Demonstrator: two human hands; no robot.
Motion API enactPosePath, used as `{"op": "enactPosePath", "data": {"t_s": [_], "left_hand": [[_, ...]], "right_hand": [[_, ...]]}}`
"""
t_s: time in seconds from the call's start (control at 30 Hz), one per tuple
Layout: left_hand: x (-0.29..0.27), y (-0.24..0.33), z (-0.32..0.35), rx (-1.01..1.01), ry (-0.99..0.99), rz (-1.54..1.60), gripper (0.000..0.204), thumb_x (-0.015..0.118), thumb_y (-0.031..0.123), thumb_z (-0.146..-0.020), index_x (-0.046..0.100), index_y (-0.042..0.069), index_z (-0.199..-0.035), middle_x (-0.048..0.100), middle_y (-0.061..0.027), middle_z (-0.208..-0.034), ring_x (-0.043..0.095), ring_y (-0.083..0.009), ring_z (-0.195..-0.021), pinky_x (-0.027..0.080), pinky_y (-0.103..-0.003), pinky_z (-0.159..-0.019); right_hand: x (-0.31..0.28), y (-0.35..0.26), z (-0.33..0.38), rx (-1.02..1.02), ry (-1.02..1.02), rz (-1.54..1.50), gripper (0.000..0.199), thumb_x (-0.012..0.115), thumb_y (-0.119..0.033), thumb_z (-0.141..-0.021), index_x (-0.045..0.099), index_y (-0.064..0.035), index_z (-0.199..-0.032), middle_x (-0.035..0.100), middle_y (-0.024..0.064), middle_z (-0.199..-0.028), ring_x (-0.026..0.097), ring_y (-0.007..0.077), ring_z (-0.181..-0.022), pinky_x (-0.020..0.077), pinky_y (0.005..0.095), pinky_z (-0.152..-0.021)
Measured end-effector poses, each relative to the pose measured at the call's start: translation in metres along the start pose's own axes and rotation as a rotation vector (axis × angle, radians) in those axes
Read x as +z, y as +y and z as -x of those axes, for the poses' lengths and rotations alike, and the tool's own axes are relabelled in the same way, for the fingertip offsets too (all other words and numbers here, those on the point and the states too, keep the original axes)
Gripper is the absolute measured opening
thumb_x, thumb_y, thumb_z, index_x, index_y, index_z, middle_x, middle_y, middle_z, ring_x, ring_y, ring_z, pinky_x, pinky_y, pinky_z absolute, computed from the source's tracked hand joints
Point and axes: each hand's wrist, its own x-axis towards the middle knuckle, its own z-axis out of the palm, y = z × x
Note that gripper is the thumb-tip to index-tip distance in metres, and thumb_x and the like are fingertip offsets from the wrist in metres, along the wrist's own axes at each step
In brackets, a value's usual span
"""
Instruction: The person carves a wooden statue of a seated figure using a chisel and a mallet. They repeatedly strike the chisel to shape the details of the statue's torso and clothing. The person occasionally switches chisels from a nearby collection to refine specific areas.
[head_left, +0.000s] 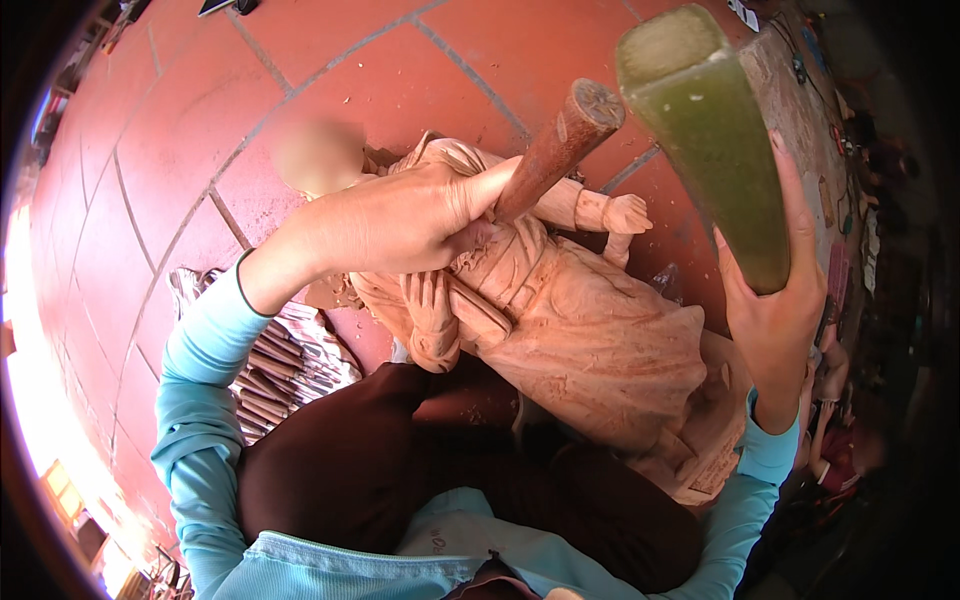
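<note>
A carved wooden statue [590, 330] of a robed figure lies on its back across my lap and the floor, its head toward the upper left. My left hand [410, 220] is closed round a chisel with a round reddish-brown wooden handle [560, 145]. The handle tilts up to the right, its worn butt uppermost; the blade is hidden by my hand near the statue's chest. Raised at the right, my right hand [775, 315] grips the narrow lower end of a green mallet [715, 170]. Its broad, pale-worn head stands just right of the chisel butt, apart from it.
Left of my knee, several wooden-handled carving tools [268, 378] lie on a striped cloth [320, 340]. Red tiles [190, 110] cover the floor. A greyish ledge [790, 100] with small items runs along the right. Another person [845, 450] is partly visible at far right.
</note>
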Motion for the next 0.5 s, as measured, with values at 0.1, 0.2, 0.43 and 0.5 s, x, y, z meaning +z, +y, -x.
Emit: {"op": "enactPosePath", "data": {"t_s": [0.1, 0.2, 0.43, 0.5], "left_hand": [[-0.001, -0.001, -0.001, 0.007, -0.007, 0.006, 0.027, 0.061, 0.004, -0.088, 0.046, 0.006, -0.110, 0.062, -0.0160, -0.087, 0.063, -0.0362, -0.082, 0.049, -0.044, -0.065], [0.002, -0.003, -0.003, 0.072, 0.000, -0.022, 0.042, 0.060, 0.004, -0.087, 0.038, 0.008, -0.122, 0.060, -0.0166, -0.080, 0.062, -0.0351, -0.075, 0.047, -0.043, -0.061], [0.014, -0.011, 0.000, 0.230, 0.146, -0.110, 0.063, 0.059, 0.003, -0.085, 0.029, 0.009, -0.140, 0.056, -0.0166, -0.066, 0.060, -0.0342, -0.063, 0.046, -0.042, -0.057], [0.013, -0.013, 0.001, 0.228, 0.150, -0.074, 0.056, 0.058, 0.004, -0.086, 0.032, 0.008, -0.135, 0.057, -0.0167, -0.069, 0.061, -0.0348, -0.066, 0.047, -0.042, -0.061]], "right_hand": [[0.001, -0.002, 0.004, 0.025, 0.045, -0.054, 0.062, 0.065, 0.008, -0.082, 0.043, -0.0038, -0.139, 0.054, 0.0149, -0.133, 0.057, 0.0225, -0.118, 0.0445, 0.0327, -0.098], [0.002, 0.002, 0.005, -0.061, 0.061, 0.031, 0.062, 0.065, 0.007, -0.082, 0.044, -0.0046, -0.138, 0.054, 0.0144, -0.134, 0.057, 0.0241, -0.118, 0.0452, 0.0331, -0.097], [0.002, 0.005, 0.011, -0.086, 0.113, 0.052, 0.058, 0.067, 0.005, -0.081, 0.045, -0.0014, -0.134, 0.060, 0.0159, -0.124, 0.064, 0.0231, -0.104, 0.0505, 0.0325, -0.088], [0.005, 0.005, 0.011, -0.148, 0.116, 0.085, 0.053, 0.068, 0.004, -0.081, 0.048, 0.0003, -0.130, 0.062, 0.0152, -0.117, 0.065, 0.0211, -0.097, 0.0511, 0.0316, -0.085]]}}
